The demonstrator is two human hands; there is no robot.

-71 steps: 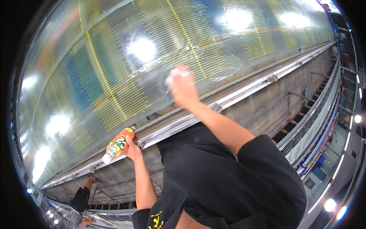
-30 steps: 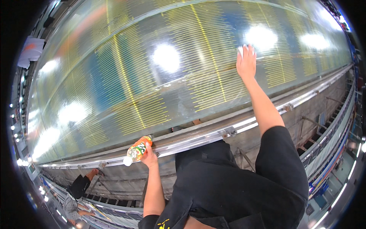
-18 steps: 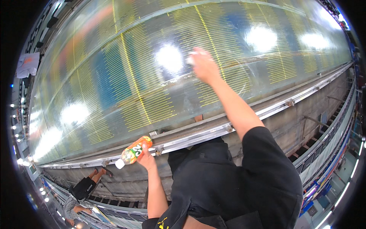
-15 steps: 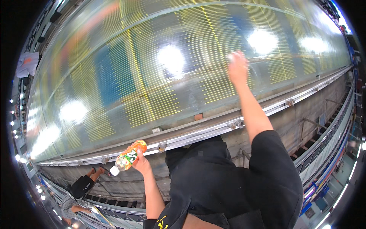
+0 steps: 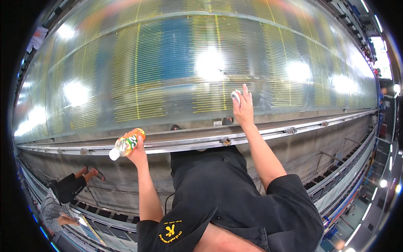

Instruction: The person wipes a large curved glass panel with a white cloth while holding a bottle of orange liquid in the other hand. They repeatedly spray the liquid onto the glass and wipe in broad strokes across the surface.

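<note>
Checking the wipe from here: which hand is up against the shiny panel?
The right hand, pressing a small white cloth on the glossy panel. The left hand is lower, holding an orange bottle off the surface.

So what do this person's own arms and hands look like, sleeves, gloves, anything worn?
Both forearms are bare from the elbow down, and the left hand and right hand wear no gloves. No watch or bracelet shows at either wrist. Short black sleeves cover the upper arms; the left sleeve carries a small yellow emblem.

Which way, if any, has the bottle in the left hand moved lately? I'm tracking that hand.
Cannot tell for sure: the camera shifts. The orange bottle in the left hand sits by the metal rail throughout.
</note>
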